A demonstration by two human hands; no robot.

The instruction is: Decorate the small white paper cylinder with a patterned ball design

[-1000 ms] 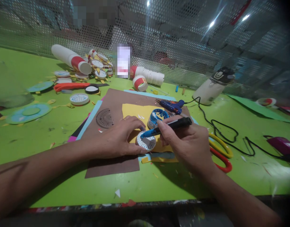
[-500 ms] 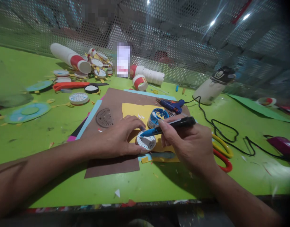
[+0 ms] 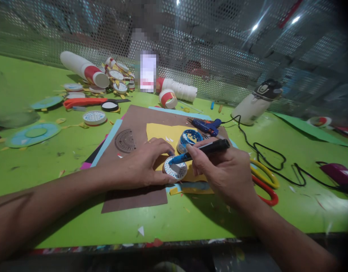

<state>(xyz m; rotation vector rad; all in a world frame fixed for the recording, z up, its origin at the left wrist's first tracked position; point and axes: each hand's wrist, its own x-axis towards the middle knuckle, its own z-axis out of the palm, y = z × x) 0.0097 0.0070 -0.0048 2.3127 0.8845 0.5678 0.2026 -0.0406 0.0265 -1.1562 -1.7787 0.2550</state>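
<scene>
Holding a black and blue marker [image 3: 212, 148] between the thumb and the fingers, the right hand [image 3: 226, 170] is closed around it, and the blue end of the marker is at the top of a small round disc [image 3: 178, 170]. This disc is white, with blue and dark dots, and it lies just beside the left hand [image 3: 142, 162], on its right side. The left hand is partly open and curved: its thumb holds the near edge of the disc, and its other fingers are bent around the far side.

Under the left hand there is a brown sheet [image 3: 134, 202], and a yellow sheet [image 3: 159, 132] lies on top of this, partly covered by both hands. Beyond the left hand, a protractor [image 3: 125, 141] rests on the brown sheet. A jar [image 3: 183, 146] with blue paint stands between the two hands, a little farther away, near the fingers of the right hand. Behind the right hand is a blue glue gun [image 3: 206, 126] with a black cable, and to the right of this hand the yellow and red handles of the scissors [image 3: 274, 194] can be seen.

Farther beyond the right hand, a white bottle [image 3: 250, 105] leans on the green counter [image 3: 111, 234]. Far beyond the left hand, a row of white cups [image 3: 77, 67] lies on its side.
</scene>
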